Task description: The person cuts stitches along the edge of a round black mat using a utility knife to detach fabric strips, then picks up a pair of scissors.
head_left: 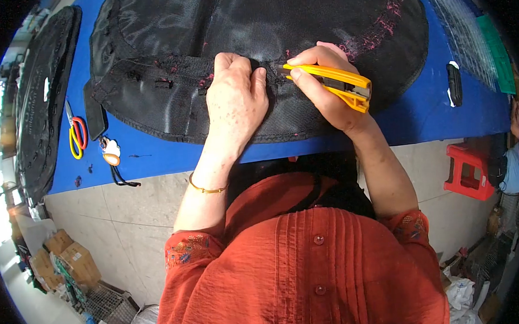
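Note:
A large black mesh fabric piece (316, 16) with a bound edge lies on the blue table (152, 159). Pink thread bits (387, 17) are scattered along its seam on the right. My left hand (236, 95) is closed on a fold of the black fabric near the seam. In my right hand (329, 92) is a yellow utility knife (331, 77), its tip pointing left at the seam beside my left hand. What the blade touches is too small to make out.
Scissors (78, 134) with red and yellow handles lie at the left, beside a black phone-shaped object (95, 115) and a charm on a strap (111, 152). Another black piece (47, 98) is at far left. A small black item (454, 85) and red stool (469, 172) are right.

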A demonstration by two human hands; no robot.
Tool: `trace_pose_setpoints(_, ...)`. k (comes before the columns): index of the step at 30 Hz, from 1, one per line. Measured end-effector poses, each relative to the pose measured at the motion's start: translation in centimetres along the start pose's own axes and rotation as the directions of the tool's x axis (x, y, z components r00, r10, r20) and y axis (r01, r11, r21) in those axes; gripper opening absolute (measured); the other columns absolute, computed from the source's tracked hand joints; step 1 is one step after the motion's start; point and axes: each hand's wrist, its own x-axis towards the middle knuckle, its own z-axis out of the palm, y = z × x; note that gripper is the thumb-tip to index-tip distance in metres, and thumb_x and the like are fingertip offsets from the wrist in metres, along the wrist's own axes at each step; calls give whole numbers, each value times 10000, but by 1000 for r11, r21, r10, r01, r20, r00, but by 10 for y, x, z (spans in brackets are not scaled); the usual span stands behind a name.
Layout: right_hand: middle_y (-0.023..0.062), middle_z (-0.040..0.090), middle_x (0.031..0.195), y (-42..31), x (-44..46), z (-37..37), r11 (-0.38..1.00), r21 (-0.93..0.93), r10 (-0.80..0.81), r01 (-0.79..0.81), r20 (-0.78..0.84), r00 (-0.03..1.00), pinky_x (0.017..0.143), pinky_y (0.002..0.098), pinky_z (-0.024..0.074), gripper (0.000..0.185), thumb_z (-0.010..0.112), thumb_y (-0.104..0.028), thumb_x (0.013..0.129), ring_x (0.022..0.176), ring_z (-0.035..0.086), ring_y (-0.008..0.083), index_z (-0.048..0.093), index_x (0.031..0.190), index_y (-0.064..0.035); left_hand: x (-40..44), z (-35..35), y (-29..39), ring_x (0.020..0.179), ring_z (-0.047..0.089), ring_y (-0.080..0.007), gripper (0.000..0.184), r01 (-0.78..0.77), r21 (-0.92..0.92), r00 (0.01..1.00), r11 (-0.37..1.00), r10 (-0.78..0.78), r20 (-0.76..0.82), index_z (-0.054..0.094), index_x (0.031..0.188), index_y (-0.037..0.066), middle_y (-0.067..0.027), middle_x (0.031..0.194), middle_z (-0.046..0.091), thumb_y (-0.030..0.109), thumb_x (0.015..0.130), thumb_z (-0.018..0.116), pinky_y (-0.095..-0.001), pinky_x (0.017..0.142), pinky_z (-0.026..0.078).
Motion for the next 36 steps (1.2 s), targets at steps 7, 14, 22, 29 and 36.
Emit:
trace_pose_setpoints(7, 32, 650, 911, 1, -1, -4, 993, -72, -91, 93, 25, 996, 979, 458, 454, 66, 677, -140, 879, 877, 662, 253, 630, 917, -112, 1, -1, 2, 833, 670, -404, 180, 16, -8, 1000, 1000, -16, 7, 605, 863, -35, -214, 1031, 603, 110, 894, 707, -462, 735, 568)
trace_pose_setpoints(14, 41, 627, 847, 0, 1, -3, 999, -23, -39, 40, 13, 999, 979, 454, 452, 80, 679, -154, 861, 845, 658, 258, 615, 888, -113, 1, 0, 1, 834, 671, -400, 181, 10, 14, 1000, 1000, -10, 11, 611, 870, -36, -214, 1039, 606, 115, 894, 709, -454, 738, 569)
trace_pose_setpoints(22, 29, 642, 928, 4, -2, -6, 988, -67, -135, 137, 30, 990, 923, 434, 470, 57, 680, -101, 880, 891, 654, 258, 632, 908, -89, 0, -1, 4, 851, 670, -407, 181, 47, -2, 999, 999, -47, 19, 609, 878, -40, -220, 1046, 606, 115, 897, 701, -459, 742, 568)
trace_pose_setpoints(29, 30, 667, 1054, -4, 2, 11, 960, 196, 213, -202, -33, 977, 874, 413, 495, 156, 705, -82, 901, 952, 669, 232, 677, 1053, -106, 0, -1, 0, 862, 669, -419, 178, -5, 19, 1000, 1000, 4, 29, 605, 915, -50, -241, 1074, 601, 108, 902, 686, -466, 748, 574)
trace_pose_setpoints(36, 28, 679, 1044, -2, 7, 14, 999, -17, 43, -44, -64, 997, 918, 456, 490, 179, 715, -106, 901, 971, 674, 235, 678, 1075, -123, 1, -2, 3, 866, 672, -418, 186, 24, 16, 999, 1000, -24, 46, 612, 939, -55, -244, 1087, 596, 111, 900, 685, -461, 749, 578)
